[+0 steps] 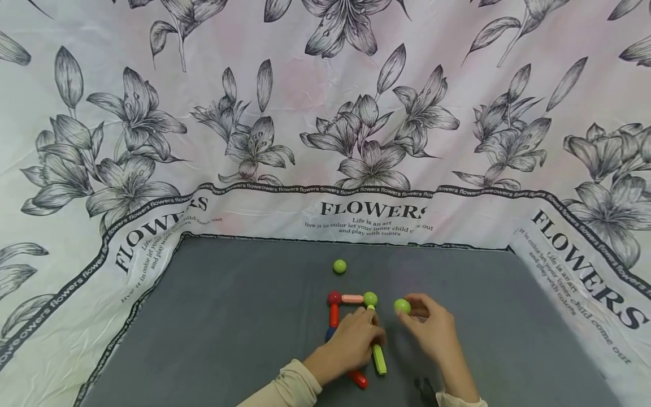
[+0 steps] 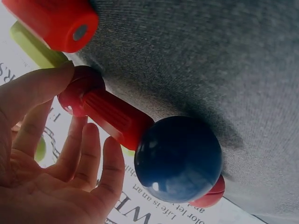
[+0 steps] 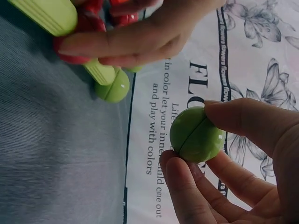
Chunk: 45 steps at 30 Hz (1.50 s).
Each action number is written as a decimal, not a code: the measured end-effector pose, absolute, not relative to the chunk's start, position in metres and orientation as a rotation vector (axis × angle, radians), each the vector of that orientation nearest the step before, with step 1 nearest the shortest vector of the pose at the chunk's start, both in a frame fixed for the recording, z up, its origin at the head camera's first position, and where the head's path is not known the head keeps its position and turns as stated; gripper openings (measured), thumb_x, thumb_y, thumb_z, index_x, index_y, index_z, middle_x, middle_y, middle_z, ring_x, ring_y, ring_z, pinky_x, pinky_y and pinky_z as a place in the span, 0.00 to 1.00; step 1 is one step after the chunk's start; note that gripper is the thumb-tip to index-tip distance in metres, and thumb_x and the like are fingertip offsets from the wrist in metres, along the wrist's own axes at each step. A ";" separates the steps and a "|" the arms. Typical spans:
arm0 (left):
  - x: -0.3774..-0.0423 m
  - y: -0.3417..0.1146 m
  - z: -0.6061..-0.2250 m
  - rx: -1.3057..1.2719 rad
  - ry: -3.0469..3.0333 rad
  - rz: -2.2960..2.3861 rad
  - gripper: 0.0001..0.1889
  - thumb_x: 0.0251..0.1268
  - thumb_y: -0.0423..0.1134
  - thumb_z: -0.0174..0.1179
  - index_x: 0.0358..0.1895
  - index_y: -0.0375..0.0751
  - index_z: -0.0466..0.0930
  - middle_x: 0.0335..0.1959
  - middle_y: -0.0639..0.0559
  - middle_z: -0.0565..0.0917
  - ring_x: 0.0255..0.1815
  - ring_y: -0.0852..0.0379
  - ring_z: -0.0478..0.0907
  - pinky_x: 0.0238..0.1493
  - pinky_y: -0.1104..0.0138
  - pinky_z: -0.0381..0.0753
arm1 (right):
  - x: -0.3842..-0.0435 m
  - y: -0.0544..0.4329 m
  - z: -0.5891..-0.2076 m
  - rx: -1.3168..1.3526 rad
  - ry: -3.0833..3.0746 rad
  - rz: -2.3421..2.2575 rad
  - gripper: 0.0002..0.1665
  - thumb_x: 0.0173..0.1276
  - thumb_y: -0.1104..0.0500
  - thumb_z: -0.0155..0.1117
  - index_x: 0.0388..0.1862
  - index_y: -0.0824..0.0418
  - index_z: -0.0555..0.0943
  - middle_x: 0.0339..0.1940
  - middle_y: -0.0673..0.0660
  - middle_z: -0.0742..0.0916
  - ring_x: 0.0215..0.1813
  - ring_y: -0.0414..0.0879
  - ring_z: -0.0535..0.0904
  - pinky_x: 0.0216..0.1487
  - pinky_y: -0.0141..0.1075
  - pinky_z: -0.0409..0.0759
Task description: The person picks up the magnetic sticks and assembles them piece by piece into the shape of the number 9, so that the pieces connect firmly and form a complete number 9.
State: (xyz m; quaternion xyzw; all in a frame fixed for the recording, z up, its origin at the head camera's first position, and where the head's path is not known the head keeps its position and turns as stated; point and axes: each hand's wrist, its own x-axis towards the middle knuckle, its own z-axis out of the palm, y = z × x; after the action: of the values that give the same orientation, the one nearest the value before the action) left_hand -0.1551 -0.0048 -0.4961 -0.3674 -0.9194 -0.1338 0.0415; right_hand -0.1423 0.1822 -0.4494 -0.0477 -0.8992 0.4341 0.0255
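Observation:
My left hand (image 1: 351, 342) pinches a red ball (image 2: 81, 88) between thumb and fingers, inside a flat frame of magnetic rods and balls. A short red rod (image 2: 119, 116) joins that ball to a blue ball (image 2: 177, 158). Farther up the frame are another red ball (image 1: 334, 298), a pink rod (image 1: 352, 298) and a green ball (image 1: 370, 298). From the held ball a yellow-green rod (image 1: 379, 360) and a red rod (image 1: 358, 379) point towards me. To the right, my right hand (image 1: 432, 322) holds a loose green ball (image 3: 196, 135) by its fingertips, apart from the frame.
Beyond the frame a single green ball (image 1: 339, 267) lies on the grey tabletop (image 1: 244, 316). A flower-printed cloth (image 1: 254, 215) borders the table at the back and both sides. Some small dark object (image 1: 426, 390) shows beside the right wrist.

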 end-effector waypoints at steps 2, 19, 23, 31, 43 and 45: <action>-0.155 -0.005 -0.496 -1.126 -2.818 -0.400 0.15 0.55 0.31 0.66 0.35 0.62 0.89 0.42 0.59 0.80 0.36 0.64 0.68 0.31 0.76 0.64 | -0.135 0.182 -0.452 -0.155 -2.781 1.346 0.23 0.65 0.56 0.73 0.57 0.61 0.81 0.50 0.61 0.89 0.49 0.50 0.87 0.51 0.43 0.85; -0.153 -0.008 -0.500 -1.203 -2.796 -0.274 0.18 0.57 0.31 0.62 0.38 0.67 0.89 0.57 0.57 0.80 0.59 0.59 0.71 0.48 0.64 0.74 | -0.089 0.183 -0.489 -0.317 -2.953 1.415 0.25 0.57 0.53 0.78 0.52 0.60 0.83 0.47 0.56 0.89 0.38 0.43 0.85 0.40 0.43 0.83; -0.154 -0.008 -0.501 -1.214 -2.781 -0.264 0.18 0.56 0.31 0.62 0.37 0.67 0.89 0.58 0.57 0.80 0.60 0.58 0.71 0.50 0.63 0.76 | -0.084 0.178 -0.497 -0.312 -2.965 1.473 0.23 0.56 0.56 0.79 0.49 0.60 0.84 0.42 0.54 0.89 0.35 0.41 0.83 0.37 0.41 0.83; -0.155 -0.008 -0.501 -1.202 -2.843 -0.347 0.19 0.54 0.30 0.62 0.36 0.65 0.89 0.59 0.57 0.79 0.62 0.58 0.71 0.52 0.62 0.76 | -0.075 0.174 -0.507 -0.252 -2.994 1.477 0.22 0.56 0.57 0.79 0.48 0.62 0.83 0.37 0.52 0.89 0.33 0.41 0.82 0.34 0.34 0.80; -0.156 -0.008 -0.502 -1.173 -2.872 -0.414 0.18 0.55 0.30 0.63 0.38 0.63 0.89 0.60 0.56 0.79 0.63 0.58 0.70 0.52 0.63 0.76 | -0.071 0.162 -0.508 -0.224 -3.049 1.490 0.26 0.54 0.55 0.80 0.49 0.62 0.82 0.36 0.51 0.87 0.33 0.41 0.80 0.34 0.36 0.78; -0.155 -0.008 -0.501 -1.175 -2.874 -0.431 0.18 0.55 0.29 0.63 0.38 0.63 0.89 0.60 0.55 0.79 0.64 0.57 0.71 0.53 0.62 0.77 | -0.071 0.161 -0.508 -0.226 -3.052 1.487 0.26 0.54 0.55 0.80 0.49 0.62 0.81 0.35 0.51 0.86 0.33 0.41 0.80 0.34 0.37 0.78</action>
State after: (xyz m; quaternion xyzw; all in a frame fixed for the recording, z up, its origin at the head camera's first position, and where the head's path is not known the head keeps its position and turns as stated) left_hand -0.1553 -0.0081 -0.5014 -0.3747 -0.9169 -0.1376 0.0032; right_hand -0.0712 0.1609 -0.5076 -0.0659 -0.8894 0.4333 -0.1301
